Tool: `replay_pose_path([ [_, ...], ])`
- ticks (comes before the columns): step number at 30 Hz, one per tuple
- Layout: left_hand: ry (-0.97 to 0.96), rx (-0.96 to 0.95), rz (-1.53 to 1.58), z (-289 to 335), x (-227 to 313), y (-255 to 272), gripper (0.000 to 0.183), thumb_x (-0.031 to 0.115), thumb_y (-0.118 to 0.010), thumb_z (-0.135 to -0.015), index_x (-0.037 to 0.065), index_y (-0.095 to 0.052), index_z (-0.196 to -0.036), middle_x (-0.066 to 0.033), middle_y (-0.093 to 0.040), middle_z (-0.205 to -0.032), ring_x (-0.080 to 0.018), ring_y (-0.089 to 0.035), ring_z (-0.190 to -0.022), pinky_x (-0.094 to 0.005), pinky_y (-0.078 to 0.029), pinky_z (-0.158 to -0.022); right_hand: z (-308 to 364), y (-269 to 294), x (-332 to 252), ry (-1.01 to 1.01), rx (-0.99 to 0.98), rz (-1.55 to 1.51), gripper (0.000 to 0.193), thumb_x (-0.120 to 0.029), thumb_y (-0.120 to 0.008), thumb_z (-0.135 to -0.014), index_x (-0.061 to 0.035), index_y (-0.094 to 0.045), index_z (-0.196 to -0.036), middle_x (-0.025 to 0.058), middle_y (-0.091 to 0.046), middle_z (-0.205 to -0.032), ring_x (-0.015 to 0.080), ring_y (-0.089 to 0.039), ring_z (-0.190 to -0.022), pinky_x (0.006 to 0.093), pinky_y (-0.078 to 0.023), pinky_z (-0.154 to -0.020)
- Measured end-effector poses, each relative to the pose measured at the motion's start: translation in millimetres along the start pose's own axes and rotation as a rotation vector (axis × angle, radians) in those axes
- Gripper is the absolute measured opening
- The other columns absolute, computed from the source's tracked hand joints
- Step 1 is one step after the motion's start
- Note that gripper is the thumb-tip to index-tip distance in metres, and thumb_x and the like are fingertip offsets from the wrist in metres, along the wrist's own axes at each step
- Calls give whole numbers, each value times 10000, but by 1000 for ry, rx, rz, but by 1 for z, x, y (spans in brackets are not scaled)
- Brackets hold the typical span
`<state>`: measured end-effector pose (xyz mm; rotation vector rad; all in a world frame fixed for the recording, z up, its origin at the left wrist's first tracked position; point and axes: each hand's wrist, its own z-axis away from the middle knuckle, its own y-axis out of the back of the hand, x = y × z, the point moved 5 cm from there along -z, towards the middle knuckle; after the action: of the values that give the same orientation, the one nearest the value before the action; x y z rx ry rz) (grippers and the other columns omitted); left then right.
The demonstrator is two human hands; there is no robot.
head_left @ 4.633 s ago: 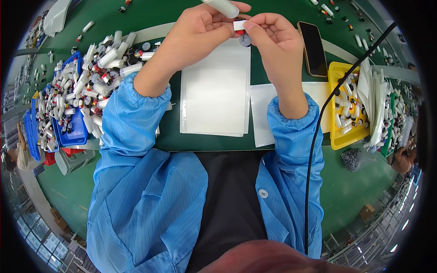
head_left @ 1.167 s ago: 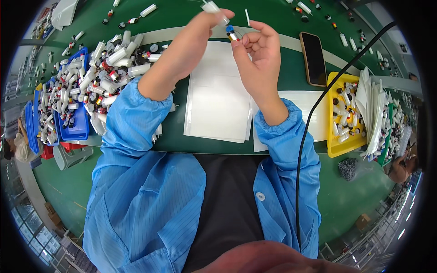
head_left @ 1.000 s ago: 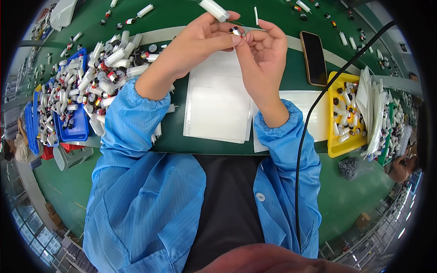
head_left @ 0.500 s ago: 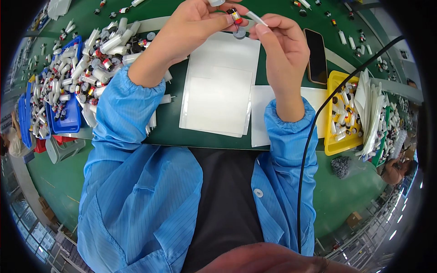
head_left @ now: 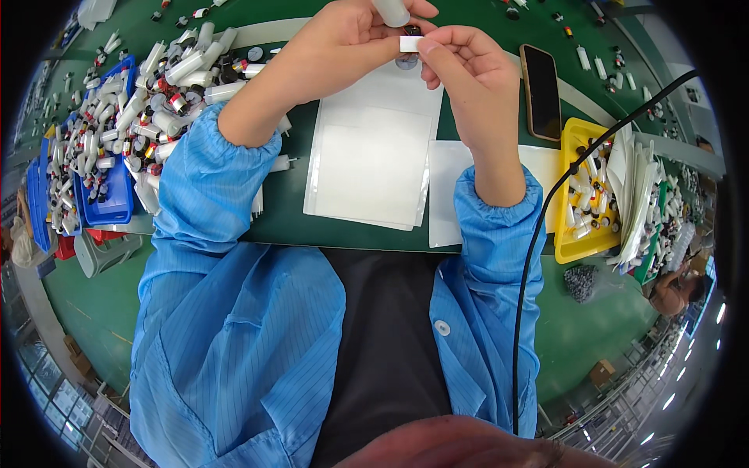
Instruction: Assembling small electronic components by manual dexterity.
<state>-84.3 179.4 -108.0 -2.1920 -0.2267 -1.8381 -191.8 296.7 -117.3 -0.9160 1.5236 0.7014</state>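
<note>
Near the top edge, my left hand [head_left: 353, 37] is closed on a small wired assembly. It has a translucent white cylinder [head_left: 392, 12], a dark-ended part [head_left: 412, 30] and a round grey disc [head_left: 406, 62] hanging below. My right hand [head_left: 473, 69] pinches a short white strip [head_left: 410, 44] between thumb and forefinger. The strip lies across the dark-ended part, against my left thumb; whether it sticks there I cannot tell. Beneath both hands are white sheets [head_left: 367, 175] on the green table [head_left: 281, 222].
A large heap of similar white cylinders [head_left: 168, 121] spreads left, partly in blue trays [head_left: 117, 195]. At right lie a phone [head_left: 541, 93] and a yellow tray [head_left: 573, 248] of small parts, beside stacked white sheets [head_left: 630, 187]. A black cable [head_left: 537, 242] hangs across my right sleeve.
The white strip has swung from a slant to level and moved left onto the held assembly. My right hand has come closer to my left. The red-and-yellow label is now covered.
</note>
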Motion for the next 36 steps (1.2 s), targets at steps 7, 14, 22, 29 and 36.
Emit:
replay_pose_path([
  [7, 50, 12, 105, 3, -2, 6, 435, 23, -634, -904, -13, -526, -1324, -94, -640, -1208, -139, -619, -1076, -258, -503, -890, 3, -6, -3, 81, 94, 108, 118, -65, -718, -907, 13, -680, -987, 44, -705, -879, 90, -677, -817, 198, -525, -713],
  [14, -55, -75, 43, 6, 19, -9, 404, 3, -648, -947, -39, -559, -1339, -127, -704, -1167, -167, -667, -1040, -309, -554, -914, -7, 14, -9, 210, -122, -25, 276, -10, -737, -846, -54, -642, -1102, 36, -562, -1111, 164, -589, -1122, 290, -486, -851],
  [22, 67, 40, -352, 30, 67, 12, 430, 39, -729, -881, 15, -610, -1293, -100, -734, -1081, -129, -681, -990, -268, -549, -873, 2, -19, 4, -254, -353, -751, 515, -83, -670, -855, -127, -414, -1299, 84, -550, -1252, 180, -574, -1107, 346, -467, -870],
  [29, 568, 188, -940, -18, 59, 206, 524, 71, -752, -840, -72, -560, -1306, -164, -722, -964, -187, -727, -861, -270, -599, -765, -1, -10, 31, -121, -81, 91, 249, -133, -728, -877, -47, -597, -1071, 22, -618, -922, 65, -550, -713, 229, -446, -658],
  [36, 846, 263, -771, -46, 15, 318, 436, 244, -741, -886, -1, -617, -1225, -101, -714, -997, -163, -723, -807, -240, -611, -720, 0, -8, 20, -54, -107, 407, 161, -110, -707, -862, -23, -637, -977, 66, -643, -865, 145, -558, -594, 280, -463, -580],
])
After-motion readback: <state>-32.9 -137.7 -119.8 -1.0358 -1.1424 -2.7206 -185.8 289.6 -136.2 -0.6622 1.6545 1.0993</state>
